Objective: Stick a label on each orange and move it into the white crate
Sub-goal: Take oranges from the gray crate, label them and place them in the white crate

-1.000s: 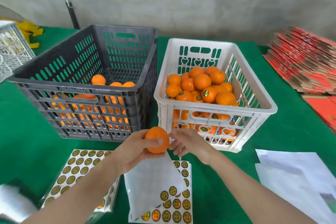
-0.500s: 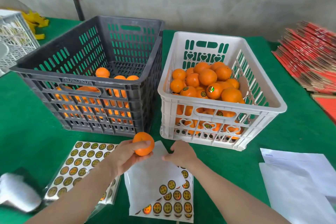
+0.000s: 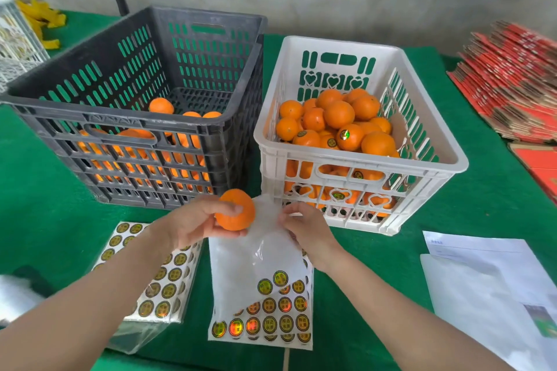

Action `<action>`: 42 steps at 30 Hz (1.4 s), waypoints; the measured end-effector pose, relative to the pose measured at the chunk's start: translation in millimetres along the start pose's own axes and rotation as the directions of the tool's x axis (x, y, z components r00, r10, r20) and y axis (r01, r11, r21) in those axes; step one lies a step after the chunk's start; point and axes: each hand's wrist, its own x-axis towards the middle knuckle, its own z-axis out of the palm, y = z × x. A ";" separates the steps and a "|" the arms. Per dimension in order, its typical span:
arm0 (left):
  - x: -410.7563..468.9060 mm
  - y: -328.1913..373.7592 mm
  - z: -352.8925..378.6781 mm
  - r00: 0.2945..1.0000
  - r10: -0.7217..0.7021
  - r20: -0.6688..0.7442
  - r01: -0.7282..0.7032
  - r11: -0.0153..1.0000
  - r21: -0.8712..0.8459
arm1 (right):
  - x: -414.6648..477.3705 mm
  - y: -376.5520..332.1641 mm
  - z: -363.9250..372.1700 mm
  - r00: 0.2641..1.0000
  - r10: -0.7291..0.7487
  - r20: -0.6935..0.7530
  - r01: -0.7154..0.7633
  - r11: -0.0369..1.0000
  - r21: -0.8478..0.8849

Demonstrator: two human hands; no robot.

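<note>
Centre frame, my left hand (image 3: 194,223) grips a round orange fruit (image 3: 241,218), my right hand (image 3: 307,230) beside it, fingers curled at the white gold-sticker sheet (image 3: 256,268), its film lifted, pinch unclear

White crate (image 3: 301,151) top open; black crate (image 3: 120,117) close on left.

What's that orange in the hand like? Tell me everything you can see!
The round, bright orange fruit has slightly dimpled peel and no label on the side we see. The left hand grips it, thumb across its front, fingers underneath, above the green cloth table. It hangs before the gap between the dark grey plastic crate and the white plastic crate. The right hand is close beside it, not touching.
</note>
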 end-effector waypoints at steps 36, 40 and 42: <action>33.0 5.2 5.6 0.981 -0.164 -0.104 0.175 0.979 0.104 | -39.5 16.7 -27.6 0.985 -0.049 0.168 0.036 0.996 0.077; 31.1 -2.0 13.5 0.985 -0.171 -0.034 0.174 0.962 0.212 | -36.8 9.3 -35.6 0.998 -0.027 0.059 0.014 0.976 0.219; 27.4 -2.1 17.7 0.988 -0.150 0.029 0.142 0.969 0.205 | -36.8 4.0 -35.0 0.998 -0.051 0.036 0.042 0.973 0.227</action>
